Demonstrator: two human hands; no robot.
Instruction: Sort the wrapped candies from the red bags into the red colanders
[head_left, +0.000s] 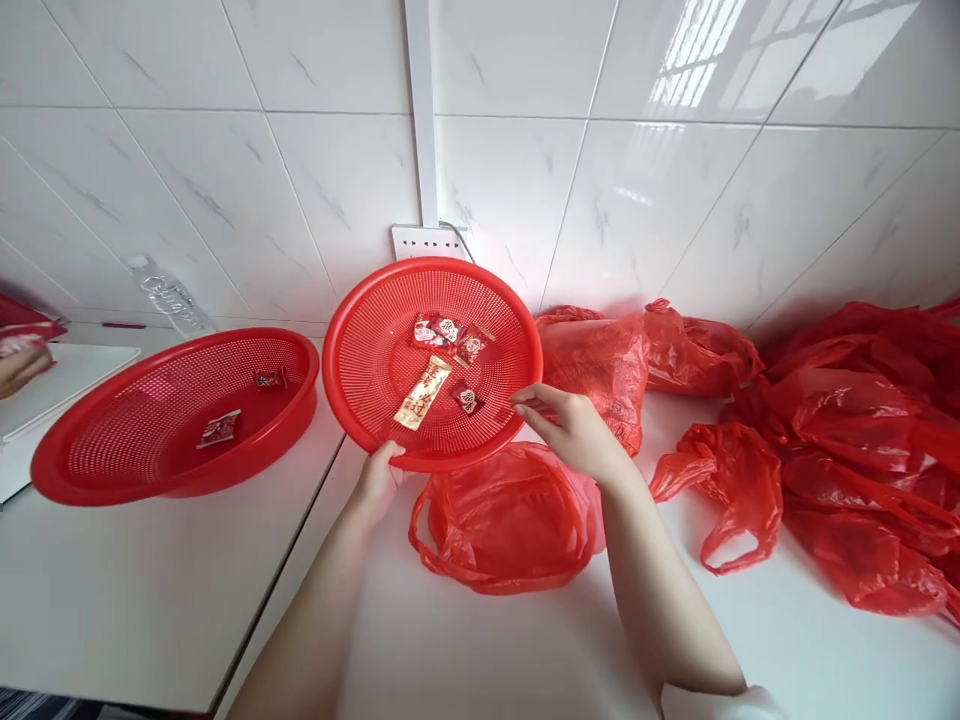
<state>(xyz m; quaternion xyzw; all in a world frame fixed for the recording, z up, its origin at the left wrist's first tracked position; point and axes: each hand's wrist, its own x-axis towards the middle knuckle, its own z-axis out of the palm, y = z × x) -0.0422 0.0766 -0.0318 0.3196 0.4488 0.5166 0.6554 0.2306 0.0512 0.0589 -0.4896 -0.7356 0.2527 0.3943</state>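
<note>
My left hand grips the near rim of a round red plastic basket, thumb over the edge, and the basket is tilted towards me. Inside lie a long gold-coloured packet, a dark red wrapped piece and a small cluster of red wrapped pieces. My right hand is at the basket's right rim, fingers stretched towards the inside, with nothing visible in them. Below the basket, an opened red plastic bag stands on the white table, its mouth facing up.
Another red basket, holding two small wrapped pieces, stands at left. Filled red bags and a large heap of red bags lie at right. A clear bottle rests by the wall. Another person's hand shows at far left.
</note>
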